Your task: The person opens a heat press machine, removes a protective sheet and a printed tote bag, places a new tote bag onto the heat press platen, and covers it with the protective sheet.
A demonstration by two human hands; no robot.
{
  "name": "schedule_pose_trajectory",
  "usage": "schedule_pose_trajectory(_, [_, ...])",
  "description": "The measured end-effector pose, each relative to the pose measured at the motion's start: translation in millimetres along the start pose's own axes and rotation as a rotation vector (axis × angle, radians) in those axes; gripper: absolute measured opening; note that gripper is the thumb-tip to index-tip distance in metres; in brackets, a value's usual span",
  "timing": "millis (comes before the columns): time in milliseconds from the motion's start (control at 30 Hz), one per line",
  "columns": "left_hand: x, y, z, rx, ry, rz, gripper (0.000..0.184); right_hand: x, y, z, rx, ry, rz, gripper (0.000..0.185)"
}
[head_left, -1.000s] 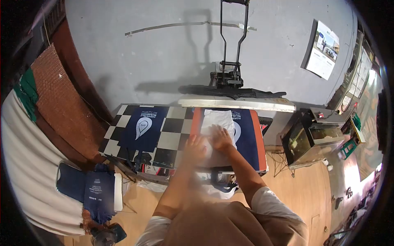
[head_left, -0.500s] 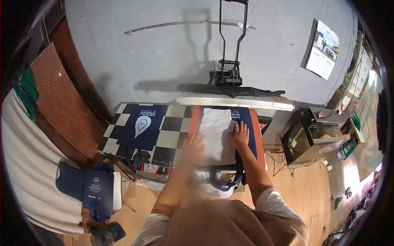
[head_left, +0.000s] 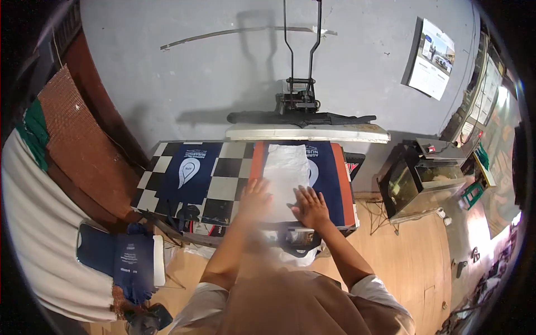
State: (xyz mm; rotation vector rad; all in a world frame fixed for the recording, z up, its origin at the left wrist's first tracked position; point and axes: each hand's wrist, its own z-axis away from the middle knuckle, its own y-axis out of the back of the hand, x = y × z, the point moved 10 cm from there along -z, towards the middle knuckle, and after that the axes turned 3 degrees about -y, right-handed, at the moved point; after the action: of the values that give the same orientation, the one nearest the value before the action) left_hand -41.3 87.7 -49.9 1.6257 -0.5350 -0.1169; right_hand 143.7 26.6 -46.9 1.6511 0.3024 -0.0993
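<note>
A crumpled white sheet (head_left: 286, 167) lies over the left part of a navy printed bag (head_left: 329, 184) on the orange-edged press bed (head_left: 347, 192). My left hand (head_left: 255, 196) rests at the sheet's left edge, fingers spread, partly blurred. On the sheet's lower right edge lies my right hand (head_left: 311, 207), palm down with its fingers apart. Neither hand grips anything. Another navy bag with a white drop-shaped logo (head_left: 188, 172) lies flat on the checkered table (head_left: 227, 167) to the left.
Behind the bed stands the press's pale upper plate (head_left: 312, 133) with its tall black handle (head_left: 287, 50). Navy fabric pieces (head_left: 134, 262) are stacked at the lower left. A glass tank (head_left: 416, 187) stands to the right. A calendar (head_left: 432, 60) hangs on the wall.
My right hand has moved from the sheet's right side down toward its lower right edge. My left hand stays by the left edge. The view has shifted slightly.
</note>
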Motion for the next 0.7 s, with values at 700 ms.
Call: schedule_pose_trajectory(700, [71,-3,27,-0.031,-0.211,0.007,0.057,16,10,11,0.103,-0.001,-0.016,0.068])
